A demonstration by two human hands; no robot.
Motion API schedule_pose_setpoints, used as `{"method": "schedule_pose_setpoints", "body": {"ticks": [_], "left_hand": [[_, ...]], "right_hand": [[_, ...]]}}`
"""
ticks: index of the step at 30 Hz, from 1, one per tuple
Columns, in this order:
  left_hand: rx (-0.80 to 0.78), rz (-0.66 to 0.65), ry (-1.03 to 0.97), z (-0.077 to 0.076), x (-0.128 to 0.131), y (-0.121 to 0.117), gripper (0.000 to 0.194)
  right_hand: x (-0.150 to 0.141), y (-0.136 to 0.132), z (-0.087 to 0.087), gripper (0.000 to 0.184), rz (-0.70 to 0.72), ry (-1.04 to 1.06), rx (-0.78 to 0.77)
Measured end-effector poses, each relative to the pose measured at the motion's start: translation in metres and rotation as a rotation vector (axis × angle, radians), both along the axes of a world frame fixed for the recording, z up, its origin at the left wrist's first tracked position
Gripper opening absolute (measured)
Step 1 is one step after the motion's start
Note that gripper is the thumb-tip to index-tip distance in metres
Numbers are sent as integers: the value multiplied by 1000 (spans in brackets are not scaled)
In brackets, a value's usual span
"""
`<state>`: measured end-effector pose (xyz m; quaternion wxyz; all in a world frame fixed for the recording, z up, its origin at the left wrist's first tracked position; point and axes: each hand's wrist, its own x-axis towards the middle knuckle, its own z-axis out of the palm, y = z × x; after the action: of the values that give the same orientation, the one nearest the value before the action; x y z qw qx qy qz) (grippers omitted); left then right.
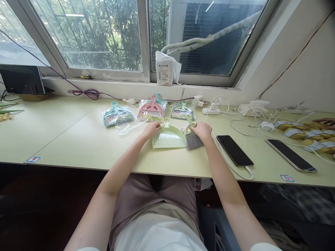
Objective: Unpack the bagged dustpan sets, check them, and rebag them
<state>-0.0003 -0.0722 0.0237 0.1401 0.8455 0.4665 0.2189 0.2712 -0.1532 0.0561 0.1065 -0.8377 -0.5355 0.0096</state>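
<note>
A light green dustpan [169, 137] lies on the table in front of me, its handle pointing away. The fingers of my left hand [151, 130] are closed on the dustpan's upper left edge. Just right of the pan, my right hand [202, 130] grips a small green hand broom [194, 141] with grey bristles pointing toward me. Behind them lie wrapped dustpan sets: a blue one [117, 114] at left, a pink one [151, 108] in the middle and a green one [183, 110] at right. Clear plastic wrap [131, 128] lies beside my left hand.
Two phones, one black [235, 150] with a cable and one [291, 155] farther right, lie on the pale table [78, 139]. White cables and chargers [211, 108] run along the back. Yellow bundles [303, 134] and another person's hand [326, 122] are at far right. A tablet [22, 79] stands at left.
</note>
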Motion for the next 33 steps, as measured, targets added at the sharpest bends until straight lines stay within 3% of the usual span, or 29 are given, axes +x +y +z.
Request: {"method": "schedule_pose_setpoints", "body": {"ticks": [4, 17, 27, 33], "left_hand": [[39, 21, 91, 3, -3, -3, 22], [123, 116, 61, 3, 2, -6, 32], [96, 52, 109, 2, 1, -4, 25], [148, 188, 87, 12, -8, 1, 23]], "right_hand": [[2, 1, -5, 31, 49, -62, -64], [-1, 1, -5, 35, 47, -101, -107], [-11, 1, -6, 42, 54, -139, -126], [-8, -3, 5, 37, 31, -55, -18]]}}
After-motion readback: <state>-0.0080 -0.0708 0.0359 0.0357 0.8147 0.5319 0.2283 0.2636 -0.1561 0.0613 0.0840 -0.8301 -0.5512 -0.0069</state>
